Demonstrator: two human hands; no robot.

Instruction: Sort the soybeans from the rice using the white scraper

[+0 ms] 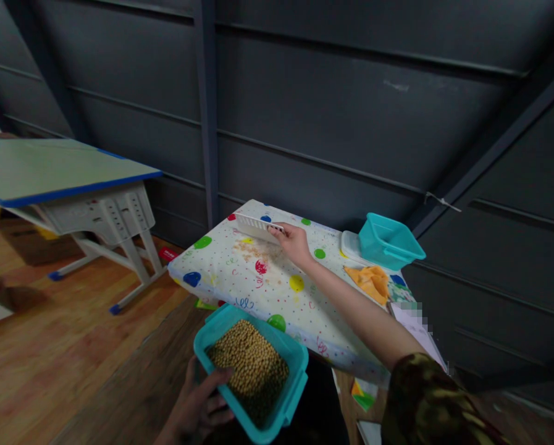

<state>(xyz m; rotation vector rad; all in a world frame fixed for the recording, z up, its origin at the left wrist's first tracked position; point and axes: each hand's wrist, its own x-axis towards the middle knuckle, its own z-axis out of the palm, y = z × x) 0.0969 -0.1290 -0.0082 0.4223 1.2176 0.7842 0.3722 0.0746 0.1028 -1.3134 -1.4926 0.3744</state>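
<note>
My left hand (202, 395) grips the near left rim of a teal plastic container (299, 364), thumb over the edge. Tan soybeans (251, 358) fill much of it. The container is in front of the table's near edge, at my lap. Stretched over the table, my right hand (293, 241) is closed on the end of a thin white plastic piece (258, 227) with a row of slots along its top edge. This piece stands on edge above the patterned tablecloth (277, 290). Beside it, tan crumbs (253, 250) are scattered on the cloth.
At the table's right end stand another teal container (390, 241) and a white lid (351, 244). An orange cloth (369, 282) and a sheet of paper (415, 327) lie nearer. A dark panelled wall (327, 123) rises behind. To the left is a green-topped desk (58, 164).
</note>
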